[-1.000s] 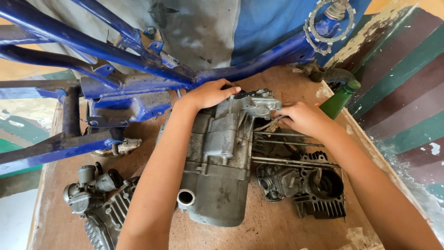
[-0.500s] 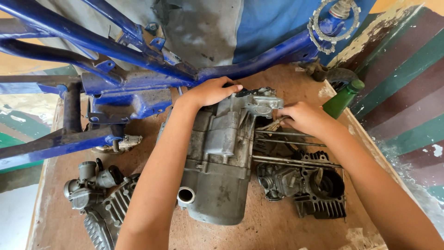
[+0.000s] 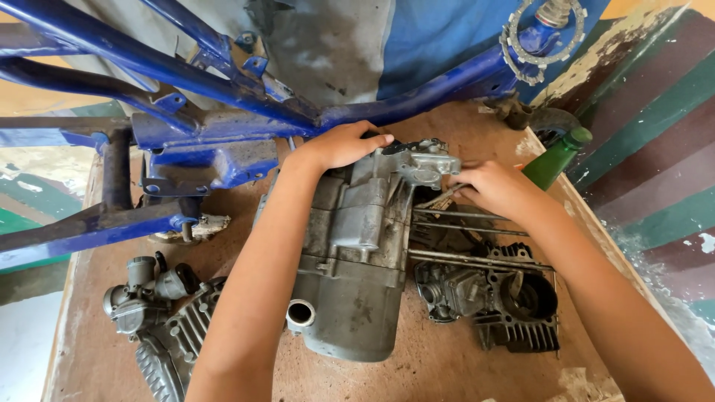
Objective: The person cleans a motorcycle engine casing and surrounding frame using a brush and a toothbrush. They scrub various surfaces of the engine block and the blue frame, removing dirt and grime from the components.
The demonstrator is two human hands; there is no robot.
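**Ana:** Two hands on one engine block [image 3: 357, 253], which lies in the middle of the frame on the brown board [image 3: 454, 372]. Where would you say the care is needed?

**Ben:** At its top end. The left hand [image 3: 342, 145] lies flat over the upper edge, fingers spread and pressing down, not wrapped round anything. I'd judge it to be steadying the block, and that is right: the casing looks heavy and could rock on the board.

**Ana:** And the right hand [image 3: 495, 186]?

**Ben:** Just right of centre, fingers pinched together beside the small bracket-like housing [image 3: 424, 164] at the block's upper right. Something thin and metallic shows at the fingertips, but I cannot tell what it is, nor whether the grip is firm.

**Ana:** The long studs [image 3: 477, 257] run out to the right just beneath that wrist.

**Ben:** Yes, towards the finned cylinder [image 3: 521, 305] at lower right. The wrist should stay above them, so that a slip doesn't drag the forearm across the rod ends.

**Ana:** Anything else close by?

**Ben:** A green bottle [image 3: 555, 160] stands near the right hand at the board's edge, easily knocked by an elbow. The blue frame [image 3: 223, 82] crosses the top of the picture just behind the left hand, so there is little room to pull upward. The carburettor [image 3: 145, 294] at lower left lies well apart.
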